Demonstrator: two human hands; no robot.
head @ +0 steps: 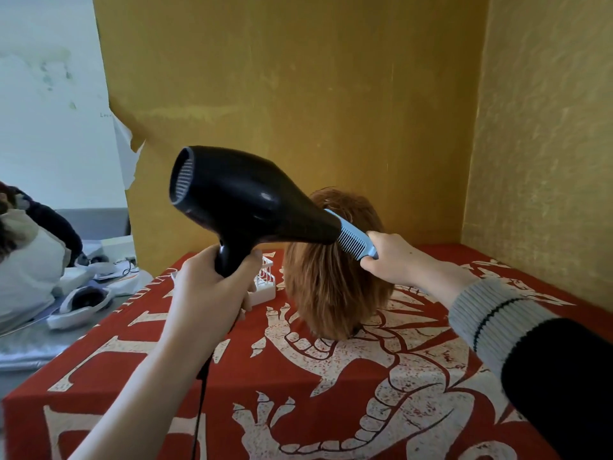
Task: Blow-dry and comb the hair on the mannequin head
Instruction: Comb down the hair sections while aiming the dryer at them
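Clutching dryer [252,200], left hand [212,290]; right hand [398,257] pinching comb [355,235] against hair [335,280].

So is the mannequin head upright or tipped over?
Upright: the ginger-haired mannequin head stands on the red patterned cloth, hair hanging straight down.

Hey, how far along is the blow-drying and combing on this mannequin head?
Underway. Done: the hair facing the camera already hangs fairly smooth. In hand: the left hand grips the black hair dryer, nozzle at the crown, while the right hand holds the blue comb against the top. Left: the far side, hidden here.
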